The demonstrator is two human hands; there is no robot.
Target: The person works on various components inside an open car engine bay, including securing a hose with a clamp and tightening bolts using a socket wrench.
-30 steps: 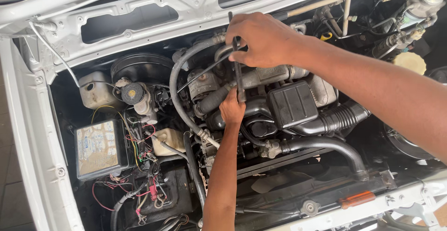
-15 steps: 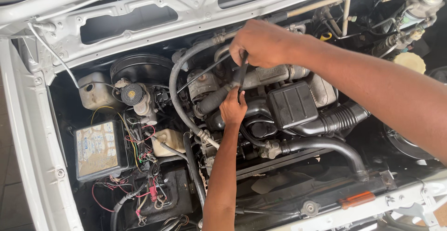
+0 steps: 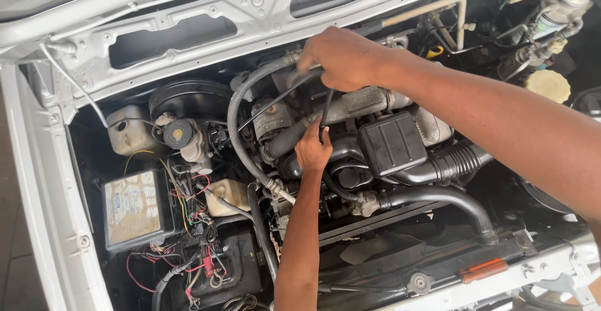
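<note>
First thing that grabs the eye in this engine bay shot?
The two hands meeting mid-bay: the right hand reaches in from the right and grips a thin dark tool, while the left hand comes up from below to its lower end. Around them loops a big grey hose, with a black box just right of the hands and a tangle of red wires at lower left.

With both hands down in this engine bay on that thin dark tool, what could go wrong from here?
1. The left hand steadies the tool's lower end among tightly packed hoses; a slip might jam fingers against the engine.
2. The right hand grips the top beside the curved grey hose; a sudden release might knock it.
</note>
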